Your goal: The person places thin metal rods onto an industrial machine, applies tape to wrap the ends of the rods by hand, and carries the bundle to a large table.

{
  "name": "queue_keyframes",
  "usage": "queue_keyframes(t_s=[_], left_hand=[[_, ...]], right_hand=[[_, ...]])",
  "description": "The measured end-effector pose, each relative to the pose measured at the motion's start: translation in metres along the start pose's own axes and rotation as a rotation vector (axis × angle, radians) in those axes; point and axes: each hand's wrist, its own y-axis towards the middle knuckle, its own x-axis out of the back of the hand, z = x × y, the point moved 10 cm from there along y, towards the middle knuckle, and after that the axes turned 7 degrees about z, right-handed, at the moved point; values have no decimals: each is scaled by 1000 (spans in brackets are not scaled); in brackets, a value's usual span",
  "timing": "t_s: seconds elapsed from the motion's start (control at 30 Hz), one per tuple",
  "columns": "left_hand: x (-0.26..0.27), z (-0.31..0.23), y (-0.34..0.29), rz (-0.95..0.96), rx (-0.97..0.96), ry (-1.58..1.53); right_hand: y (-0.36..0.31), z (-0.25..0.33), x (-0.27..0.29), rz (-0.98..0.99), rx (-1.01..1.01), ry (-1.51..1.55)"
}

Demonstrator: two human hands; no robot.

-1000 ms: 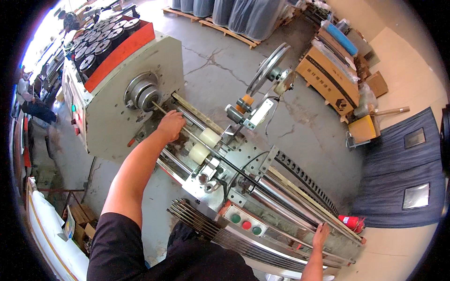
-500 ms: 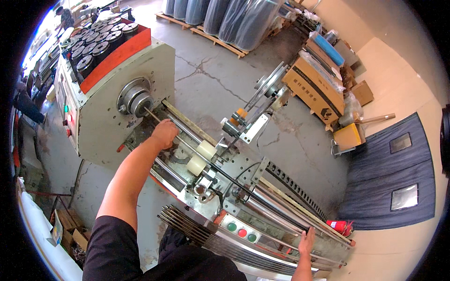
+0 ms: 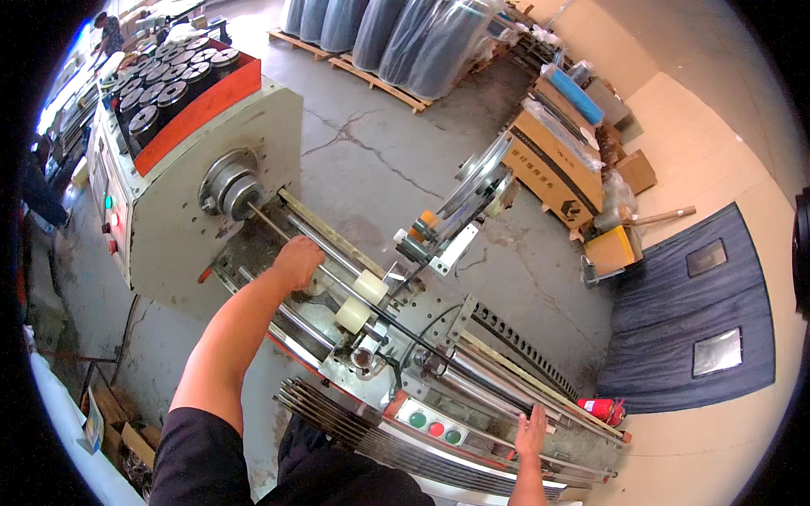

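Observation:
A long thin metal rod (image 3: 270,223) runs from the round chuck (image 3: 230,189) on the machine's headstock down toward the right. My left hand (image 3: 299,262) is closed around it, a short way from the chuck. Beyond that hand the rod passes by two cream rollers (image 3: 361,301) and continues as a dark length over the bed. At the right end of the machine, my right hand (image 3: 531,432) is held with its fingers stretched out, beside the long rails (image 3: 485,384). Whether its palm touches the rod or a rail, I cannot tell.
A bundle of dark rods (image 3: 337,422) lies along the machine's near side, by a panel of coloured buttons (image 3: 434,428). A pulley arm (image 3: 472,202) stands behind the bed. Farther off are wrapped rolls (image 3: 384,38), a large carton (image 3: 548,173) and a red fire extinguisher (image 3: 601,411).
My left hand has moved a little away from the chuck, along the rod. My right hand has shifted slightly left. The whole view has shifted a little.

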Motion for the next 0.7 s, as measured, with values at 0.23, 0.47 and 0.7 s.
queue_keyframes(t_s=[0.23,0.47,0.7], left_hand=[[-24,-12,12,51,-13,-54],[-7,-50,2,14,-163,-98],[-7,-59,3,30,-185,-131]], right_hand=[[-2,36,-5,-66,99,7],[-3,94,-5,-56,143,-3],[-1,147,-5,-91,202,-12]])
